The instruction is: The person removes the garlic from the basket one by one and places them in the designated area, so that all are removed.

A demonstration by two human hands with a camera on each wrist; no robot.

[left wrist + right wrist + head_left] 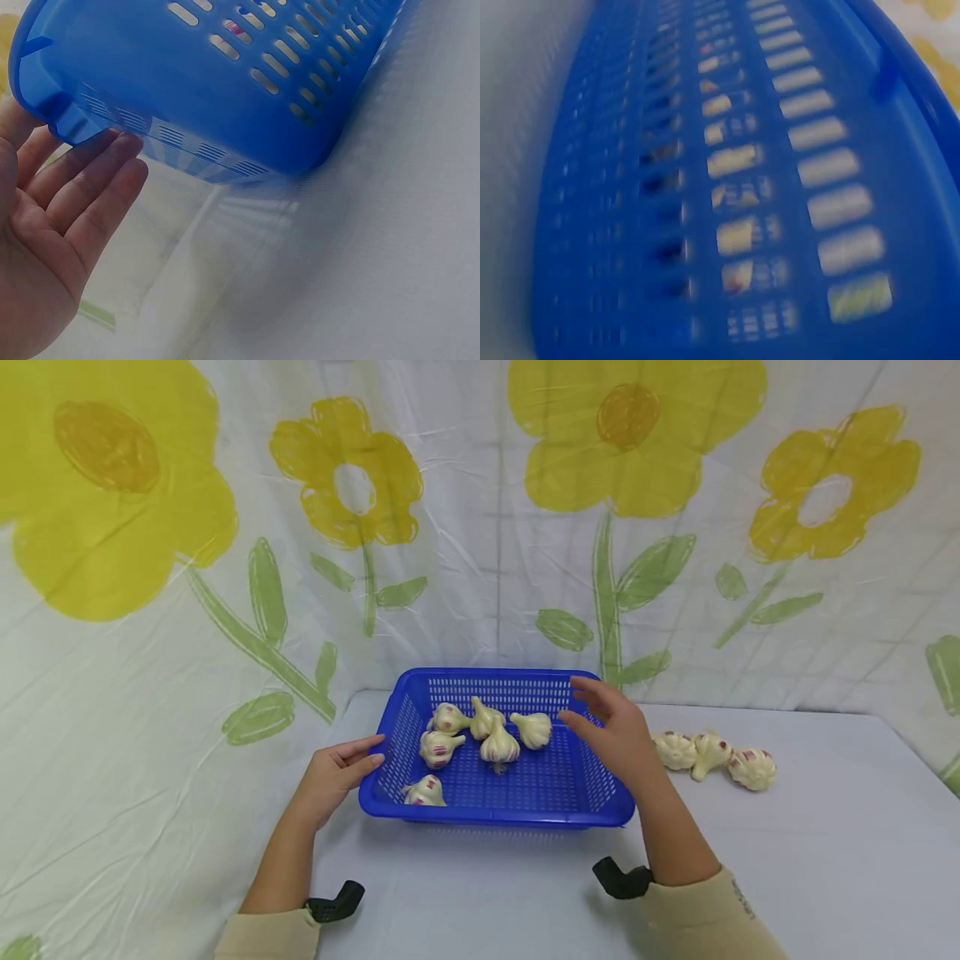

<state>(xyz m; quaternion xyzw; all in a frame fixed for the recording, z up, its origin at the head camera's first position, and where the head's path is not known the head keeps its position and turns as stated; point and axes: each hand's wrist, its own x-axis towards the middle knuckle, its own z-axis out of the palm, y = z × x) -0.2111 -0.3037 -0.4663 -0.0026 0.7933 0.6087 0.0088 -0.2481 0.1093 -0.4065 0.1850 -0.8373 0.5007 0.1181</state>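
A blue plastic basket (495,816) with slotted walls stands on the table. Several garlic bulbs (499,746), whitish with purple marks, lie inside it, mostly toward the back and left. My left hand (330,781) is at the basket's left rim, thumb and fingers apart. In the left wrist view the fairly straight fingers of that hand (60,217) reach under the rim against the outer wall. Over the right rim hovers my right hand (615,731), its fingers spread and holding nothing. The right wrist view shows only the slotted basket wall (772,180), blurred, with the hand out of sight.
On the table right of the basket, three more garlic bulbs (705,755) lie in a row, partly behind the right forearm. The white table (825,852) meets a hanging sheet (465,585) painted with yellow flowers close behind the basket. That sheet also runs along the left side.
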